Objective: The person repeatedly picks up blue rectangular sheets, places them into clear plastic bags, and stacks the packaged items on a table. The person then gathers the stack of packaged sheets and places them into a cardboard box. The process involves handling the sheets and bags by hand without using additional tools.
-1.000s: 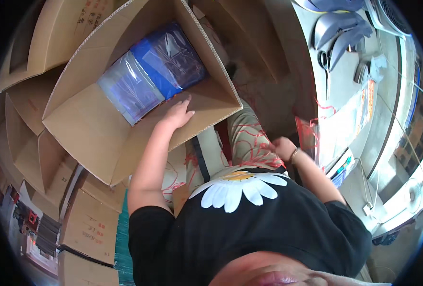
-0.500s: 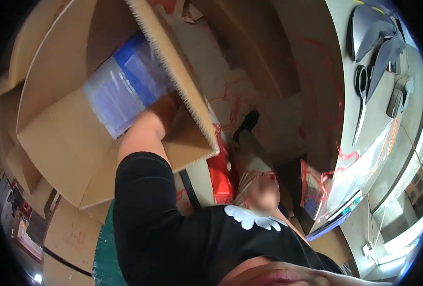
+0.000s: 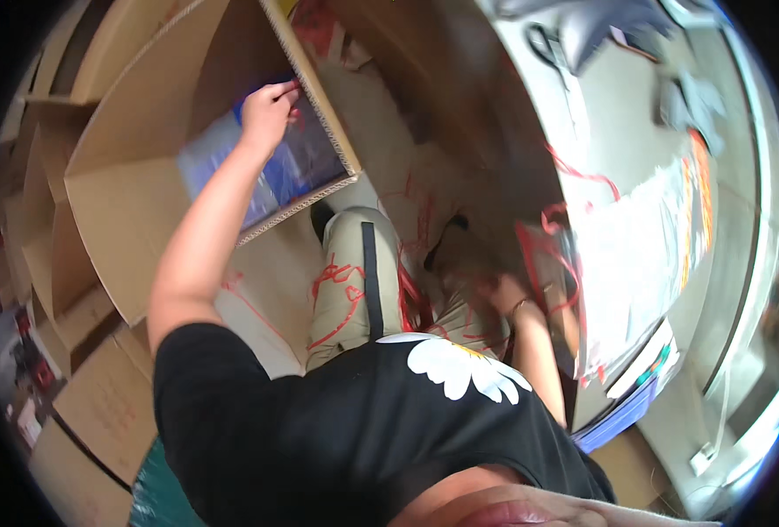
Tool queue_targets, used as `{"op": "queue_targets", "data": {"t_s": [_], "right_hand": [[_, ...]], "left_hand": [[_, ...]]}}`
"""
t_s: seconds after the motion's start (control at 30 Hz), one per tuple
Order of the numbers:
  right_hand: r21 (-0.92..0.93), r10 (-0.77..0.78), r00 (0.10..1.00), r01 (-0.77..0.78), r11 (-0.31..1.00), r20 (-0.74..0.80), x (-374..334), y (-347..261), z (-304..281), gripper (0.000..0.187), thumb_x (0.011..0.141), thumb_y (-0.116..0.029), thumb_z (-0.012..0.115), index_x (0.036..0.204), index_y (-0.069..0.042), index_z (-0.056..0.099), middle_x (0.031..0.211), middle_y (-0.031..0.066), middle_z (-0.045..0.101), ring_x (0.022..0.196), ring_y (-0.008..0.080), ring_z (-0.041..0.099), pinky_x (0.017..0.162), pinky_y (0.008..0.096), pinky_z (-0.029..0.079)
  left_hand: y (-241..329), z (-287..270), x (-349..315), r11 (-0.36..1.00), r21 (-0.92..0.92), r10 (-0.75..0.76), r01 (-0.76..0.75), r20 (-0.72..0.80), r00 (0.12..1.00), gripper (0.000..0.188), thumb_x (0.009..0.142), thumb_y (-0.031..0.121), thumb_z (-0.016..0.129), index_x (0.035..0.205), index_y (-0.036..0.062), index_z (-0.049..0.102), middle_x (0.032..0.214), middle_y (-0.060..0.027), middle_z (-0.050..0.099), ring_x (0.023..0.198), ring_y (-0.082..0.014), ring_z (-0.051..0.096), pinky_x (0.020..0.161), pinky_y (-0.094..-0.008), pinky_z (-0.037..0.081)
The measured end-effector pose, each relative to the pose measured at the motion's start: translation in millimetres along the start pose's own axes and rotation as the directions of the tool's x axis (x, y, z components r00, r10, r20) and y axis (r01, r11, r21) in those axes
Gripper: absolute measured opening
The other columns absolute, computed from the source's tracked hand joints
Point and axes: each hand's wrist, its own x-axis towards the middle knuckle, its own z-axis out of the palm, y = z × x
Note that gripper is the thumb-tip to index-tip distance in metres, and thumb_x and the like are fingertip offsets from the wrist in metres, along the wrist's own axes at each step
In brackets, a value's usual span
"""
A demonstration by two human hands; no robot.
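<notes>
A large open cardboard box (image 3: 143, 202) is being shown at the upper left, tipped so that its mouth is facing the person, with its right wall (image 3: 315, 97) running as a corrugated edge from the top of the view down to a corner near the middle. Inside the box, a flat blue packet in clear plastic wrap (image 3: 257, 171) is being seen lying against the inner face, its long axis running from lower left to upper right, roughly in line with the forearm that is being extended into the box. The left hand (image 3: 269, 107) is being held at the packet's upper right end, just beside the box wall, with the fingers curled and a thin red string (image 3: 294, 88) being pinched or touched at the fingertips; whether the packet itself is being gripped cannot be told. The packet is thus lying directly under and ahead of the left hand, which is by far the nearer of the two. The right hand (image 3: 508, 294) is being kept low and well apart, on the far side of the lap, among a tangle of red strings (image 3: 547, 237); its grip is blurred and cannot be told. Open room is being left toward the box mouth at the lower left, while the right wall is closing off movement to the right. More flattened cartons (image 3: 90, 395) are being seen stacked at the lower left.
</notes>
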Motion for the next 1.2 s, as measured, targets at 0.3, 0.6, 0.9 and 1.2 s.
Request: {"op": "queue_targets", "data": {"t_s": [0.3, 0.6, 0.9, 1.2], "right_hand": [[-0.222, -0.466, 0.441, 0.500, 0.837, -0.767, -174.8, -104.6, 19.3, 0.032, 0.071, -0.031, 0.076, 0.088, -0.007, 0.064, 0.088, 0.0088, 0.065, 0.094, 0.0260, 0.063, 0.077, 0.0384, 0.051], [-0.170, -0.184, 0.661, 0.086, 0.982, -0.727, -249.0, 49.8, 162.7, 0.084, 0.069, -0.046, 0.076, 0.141, -0.018, 0.040, 0.116, 0.0144, 0.059, 0.107, 0.0268, 0.059, 0.083, 0.0413, 0.048], [0.870, 0.659, 0.594, 0.157, 0.467, -0.461, -158.0, 148.9, 296.7, 0.036, 0.084, -0.033, 0.052, 0.081, -0.003, 0.072, 0.090, 0.0225, 0.067, 0.089, 0.0367, 0.065, 0.081, 0.0460, 0.051], [0.990, 0.593, 0.796, -0.138, -0.017, 0.121, -17.9, 166.6, 441.2, 0.052, 0.089, -0.050, 0.057, 0.111, -0.004, 0.068, 0.112, 0.0159, 0.066, 0.096, 0.0313, 0.063, 0.086, 0.0431, 0.048]], "left_hand": [[-35.8, 169.3, -260.5, 0.792, 0.303, 0.158, -0.530, 0.737, 0.657, 0.042, 0.078, 0.035, 0.075, 0.105, 0.0038, 0.068, 0.098, -0.0106, 0.067, 0.087, -0.0311, 0.065, 0.074, -0.0418, 0.051], [-17.6, 244.0, -359.8, -0.101, 0.368, -0.610, -0.924, 0.711, 0.350, 0.063, 0.074, 0.066, 0.064, 0.080, 0.0042, 0.073, 0.073, -0.0136, 0.070, 0.073, -0.0254, 0.069, 0.075, -0.0392, 0.053], [-79.3, 244.4, -358.3, -0.347, 0.228, -0.020, -0.910, 0.968, 0.250, 0.109, 0.074, 0.030, 0.075, 0.153, 0.0174, 0.001, 0.149, -0.0233, 0.030, 0.124, -0.0374, 0.048, 0.095, -0.0504, 0.044], [-148.0, 308.3, -337.7, 0.209, 0.125, -0.589, -0.970, 0.808, -0.022, 0.085, 0.078, 0.023, 0.070, 0.148, 0.0123, 0.023, 0.125, -0.0213, 0.053, 0.111, -0.0365, 0.055, 0.090, -0.0473, 0.047]]}}
